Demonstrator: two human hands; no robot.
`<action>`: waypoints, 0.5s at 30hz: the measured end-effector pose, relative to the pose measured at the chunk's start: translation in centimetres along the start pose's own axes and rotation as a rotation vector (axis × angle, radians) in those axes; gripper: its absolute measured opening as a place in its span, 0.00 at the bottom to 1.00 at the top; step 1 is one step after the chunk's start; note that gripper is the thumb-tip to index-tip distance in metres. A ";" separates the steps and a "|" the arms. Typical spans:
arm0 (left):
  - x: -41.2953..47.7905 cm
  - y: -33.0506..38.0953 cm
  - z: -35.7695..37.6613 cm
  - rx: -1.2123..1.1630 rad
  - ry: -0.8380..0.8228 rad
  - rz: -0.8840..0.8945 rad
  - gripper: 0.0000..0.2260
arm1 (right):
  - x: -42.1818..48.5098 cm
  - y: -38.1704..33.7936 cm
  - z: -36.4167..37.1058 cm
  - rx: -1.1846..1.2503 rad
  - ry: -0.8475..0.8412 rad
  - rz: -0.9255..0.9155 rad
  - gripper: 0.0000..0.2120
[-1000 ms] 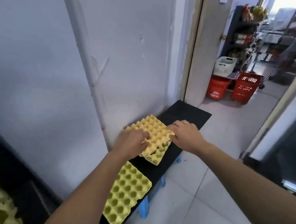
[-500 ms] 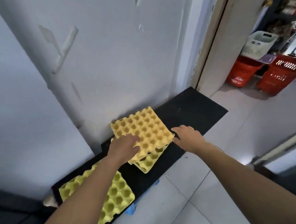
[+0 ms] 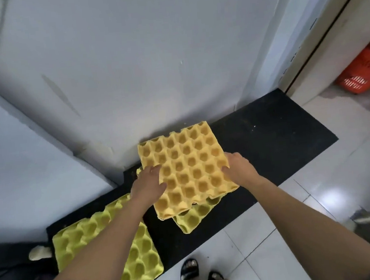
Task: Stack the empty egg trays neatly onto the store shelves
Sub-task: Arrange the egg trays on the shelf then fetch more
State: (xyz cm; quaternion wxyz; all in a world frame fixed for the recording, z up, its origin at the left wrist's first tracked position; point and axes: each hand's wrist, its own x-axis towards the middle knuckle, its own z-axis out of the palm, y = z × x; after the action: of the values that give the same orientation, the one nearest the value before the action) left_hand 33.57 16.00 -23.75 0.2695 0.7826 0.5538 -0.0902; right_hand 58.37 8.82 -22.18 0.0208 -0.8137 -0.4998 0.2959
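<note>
Egg trays sit on a low black shelf that runs along the foot of a pale wall. Farthest left, beside and partly under the left forearm, a yellow-green egg tray lies flat on the shelf with its cups up, apart from both hands.

The left hand grips the left edge of an orange egg tray, with the thumb on the top face and the fingers curled at the rim. This orange tray spans the space between the two hands, cups up, and its far edge is close to the wall.

Under it, on the side of the hands nearer the person, a second yellow-green tray pokes out. It is turned at an angle to the orange one, so only a corner and a few cups show. Whether the orange tray rests on it or is held just above it cannot be told.

The right hand grips the right edge of the orange tray in the same way, thumb on top and fingers round the rim.

Past the right hand the shelf runs on to its end by a door frame. Beyond that, far to the right, a red basket stands on the floor. Nearer the person than the hands lie a white tiled floor and two feet in dark sandals.
</note>
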 end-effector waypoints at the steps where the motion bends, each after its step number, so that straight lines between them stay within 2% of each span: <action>1: 1.2 -0.5 1.2 -0.060 -0.003 -0.055 0.29 | 1.4 0.4 0.9 0.020 -0.012 0.012 0.17; 3: 3.2 -1.3 3.5 -0.198 0.004 -0.184 0.32 | 3.7 1.1 2.4 0.064 -0.018 0.059 0.17; 6: 5.7 -2.1 6.8 -0.497 0.048 -0.418 0.35 | 6.9 2.3 5.1 0.132 -0.016 0.183 0.26; 9: 6.7 -2.3 8.9 -0.777 0.100 -0.512 0.36 | 8.7 2.9 6.9 0.229 0.004 0.270 0.28; 12: 6.7 -1.8 9.3 -0.789 0.207 -0.544 0.34 | 9.0 2.7 6.9 0.302 0.050 0.298 0.22; 15: 5.9 -0.9 7.4 -0.762 0.281 -0.528 0.31 | 8.1 2.0 4.9 0.305 0.122 0.285 0.20</action>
State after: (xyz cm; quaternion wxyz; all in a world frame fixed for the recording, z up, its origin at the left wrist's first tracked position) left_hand 36.13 17.14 -32.85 0.4274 0.4655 0.7582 0.1603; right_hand 60.15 13.24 -30.67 0.1321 -0.8799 -0.3271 0.3184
